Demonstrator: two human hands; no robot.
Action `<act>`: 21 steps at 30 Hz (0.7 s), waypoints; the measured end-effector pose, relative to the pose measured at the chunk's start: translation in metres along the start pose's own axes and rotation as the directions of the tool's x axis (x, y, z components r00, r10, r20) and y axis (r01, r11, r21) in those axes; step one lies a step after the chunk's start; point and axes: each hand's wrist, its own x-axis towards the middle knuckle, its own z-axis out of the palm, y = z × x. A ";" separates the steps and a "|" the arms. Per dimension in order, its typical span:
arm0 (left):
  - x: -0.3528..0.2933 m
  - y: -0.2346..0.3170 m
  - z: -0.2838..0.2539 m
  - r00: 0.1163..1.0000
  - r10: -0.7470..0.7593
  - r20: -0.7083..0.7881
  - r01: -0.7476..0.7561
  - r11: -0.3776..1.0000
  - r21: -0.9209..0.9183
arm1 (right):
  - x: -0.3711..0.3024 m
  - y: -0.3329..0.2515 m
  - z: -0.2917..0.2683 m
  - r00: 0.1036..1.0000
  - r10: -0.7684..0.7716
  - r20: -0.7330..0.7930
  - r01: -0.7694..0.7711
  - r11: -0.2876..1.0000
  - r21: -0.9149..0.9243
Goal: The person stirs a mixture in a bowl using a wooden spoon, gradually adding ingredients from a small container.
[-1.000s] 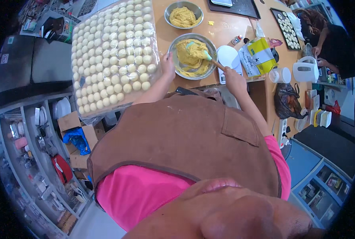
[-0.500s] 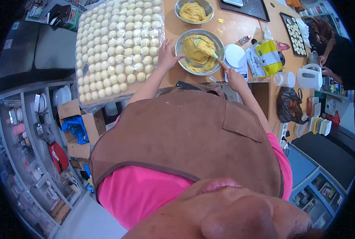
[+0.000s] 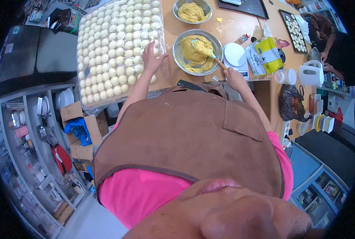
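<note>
My right hand (image 3: 235, 79) grips the wooden handle of a spatula (image 3: 218, 62). Its pale green blade rests in yellow dough (image 3: 193, 47), partly coated with it. The dough lies in a metal bowl (image 3: 178, 59) near the table's front edge. My left hand (image 3: 151, 59) has its fingers apart and holds nothing. It hovers over or rests on the right edge of a plastic-covered sheet of round dough balls (image 3: 113, 51); whether it touches them I cannot tell.
A second metal bowl of dough (image 3: 191, 12) stands farther back. Right of my bowl are a white kitchen scale (image 3: 234, 55), a yellow-and-white sugar bag (image 3: 265, 57), a clear tub (image 3: 285, 76) and a white jug (image 3: 310, 75). A tray of shaped pieces (image 3: 293, 32) lies beyond, near another person's hands (image 3: 324, 57).
My left hand has moved left, away from the bowl's rim, to the edge of the dough balls. My right hand keeps its hold on the spatula, nearly still.
</note>
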 end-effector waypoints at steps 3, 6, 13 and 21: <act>-0.015 0.012 0.007 0.978 -0.206 0.030 0.202 0.909 -0.365 | 0.004 0.008 0.006 0.998 -0.059 -0.010 0.060 0.995 0.085; -0.031 0.029 0.012 0.782 -0.241 0.574 0.564 0.666 -0.489 | 0.002 0.005 0.002 0.999 -0.033 0.042 0.022 0.969 0.246; -0.042 0.032 0.035 0.739 -0.182 0.648 0.655 0.416 -0.630 | -0.017 -0.009 -0.018 0.938 0.068 0.340 -0.302 0.646 0.702; -0.034 0.036 0.045 0.747 -0.149 0.648 0.653 0.349 -0.672 | -0.016 -0.023 -0.045 0.973 -0.214 -0.084 0.227 0.952 0.204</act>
